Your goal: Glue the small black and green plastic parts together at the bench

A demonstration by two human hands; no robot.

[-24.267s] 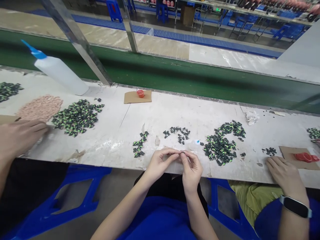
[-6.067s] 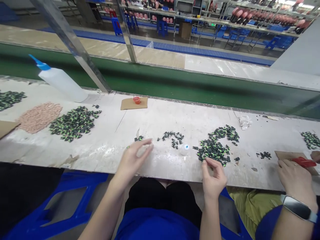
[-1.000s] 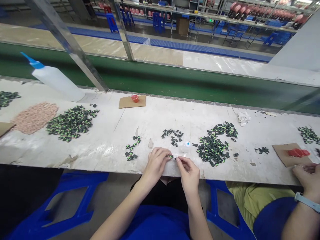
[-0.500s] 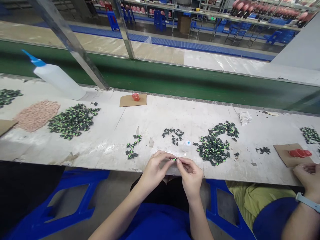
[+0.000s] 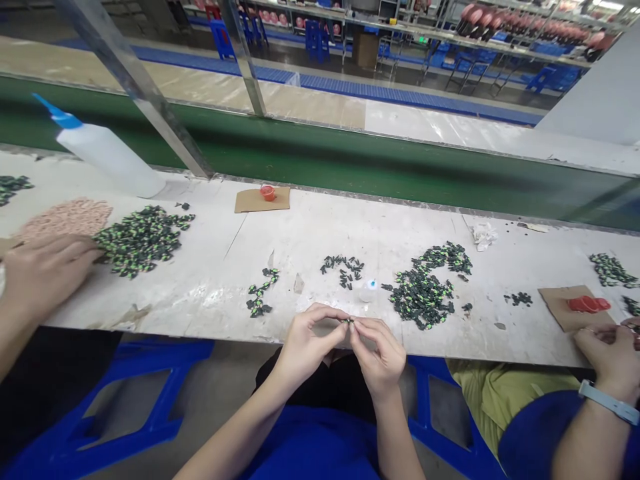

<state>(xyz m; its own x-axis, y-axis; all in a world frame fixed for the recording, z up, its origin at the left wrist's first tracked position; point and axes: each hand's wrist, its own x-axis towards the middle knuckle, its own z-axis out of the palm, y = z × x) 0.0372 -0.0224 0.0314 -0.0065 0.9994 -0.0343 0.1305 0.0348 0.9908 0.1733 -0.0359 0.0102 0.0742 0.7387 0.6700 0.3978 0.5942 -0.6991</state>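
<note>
**At the near edge of the bench, 2 hands closed on 1 small piece**

Just off the near edge of the bench (image 5: 350, 227), at its middle, a tiny dark-and-green piece (image 5: 350, 321) sits pinched between the fingertips of the left hand (image 5: 307, 340) and the right hand (image 5: 380, 353). Both grips are narrow, thumb against forefinger. 6 seconds ago the hands were spread apart at 2 separate heaps; 1 second ago their tips were a little apart. Now they meet on the piece, so it is held by both, clear of the surface.

Just beyond the fingers stands a small white bottle (image 5: 369, 290), with loose dark pieces (image 5: 343, 267) behind it. A small heap (image 5: 260, 297) lies to the left and a large heap (image 5: 425, 290) to the right, both near the hands with nothing between.

Toward the left end, a co-worker's hand (image 5: 45, 273) has newly come in beside another heap (image 5: 140, 237). At the right end, a second co-worker's hand (image 5: 607, 347) is near a cardboard scrap (image 5: 565, 307).
</note>
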